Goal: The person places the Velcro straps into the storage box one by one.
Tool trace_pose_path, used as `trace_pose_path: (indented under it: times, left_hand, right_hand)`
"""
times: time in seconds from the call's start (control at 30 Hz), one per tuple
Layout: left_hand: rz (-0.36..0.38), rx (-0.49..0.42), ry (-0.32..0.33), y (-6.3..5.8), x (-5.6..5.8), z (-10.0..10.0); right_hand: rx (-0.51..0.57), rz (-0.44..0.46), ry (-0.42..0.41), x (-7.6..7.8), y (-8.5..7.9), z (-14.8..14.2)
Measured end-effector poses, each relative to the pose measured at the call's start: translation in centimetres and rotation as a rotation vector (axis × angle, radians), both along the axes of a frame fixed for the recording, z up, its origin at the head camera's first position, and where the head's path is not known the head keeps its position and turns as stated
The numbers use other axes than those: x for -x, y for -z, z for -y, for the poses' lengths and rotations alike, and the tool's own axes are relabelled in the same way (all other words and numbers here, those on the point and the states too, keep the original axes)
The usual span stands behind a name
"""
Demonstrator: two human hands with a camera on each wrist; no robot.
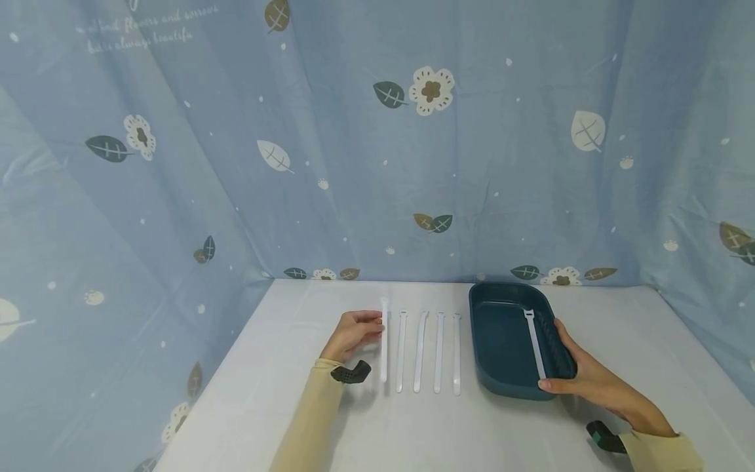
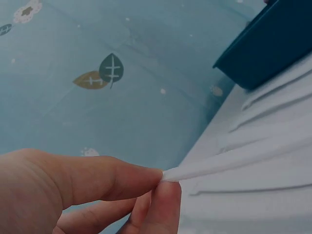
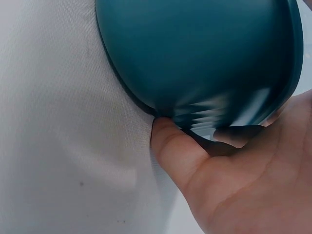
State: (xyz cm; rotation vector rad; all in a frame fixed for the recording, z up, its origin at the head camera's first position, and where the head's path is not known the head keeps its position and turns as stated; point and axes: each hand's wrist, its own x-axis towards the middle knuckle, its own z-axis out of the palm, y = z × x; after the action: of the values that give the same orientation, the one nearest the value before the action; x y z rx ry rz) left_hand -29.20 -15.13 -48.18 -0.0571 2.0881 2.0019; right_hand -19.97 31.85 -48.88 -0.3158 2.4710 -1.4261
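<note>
My left hand (image 1: 352,333) pinches a white cable tie (image 1: 385,344) between thumb and fingertips, near its upper end. Close up, the left wrist view shows that pinched end of the tie (image 2: 195,171). Several similar ties (image 1: 419,354) lie side by side to its right, their slotted heads toward the back. On the right stands a dark teal basin (image 1: 492,383), with one more white tie (image 1: 534,344) lying inside it. My right hand (image 1: 596,377) grips the basin's right side, thumb over the near rim; in the right wrist view its fingers pass behind the basin wall (image 3: 195,58).
A white-covered table (image 1: 425,432) carries everything. Blue printed cloth (image 1: 354,164) hangs behind it and along both sides. Each wrist wears a black camera mount, one by the left sleeve (image 1: 350,372) and one by the right (image 1: 605,438).
</note>
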Motion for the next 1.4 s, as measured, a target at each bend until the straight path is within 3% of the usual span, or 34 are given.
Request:
trace_pose_path:
  times: [0.77,1.4]
  left_hand:
    - [-0.022,-0.043,0.036,-1.5,-1.0,-1.2]
    - [-0.063,-0.096,0.067,-3.7,-1.4,-3.3]
  right_hand:
    - [0.024,0.008,-0.014,-0.2,0.2,-0.1]
    - [0.037,0.005,-0.013,-0.2,0.1,-0.1]
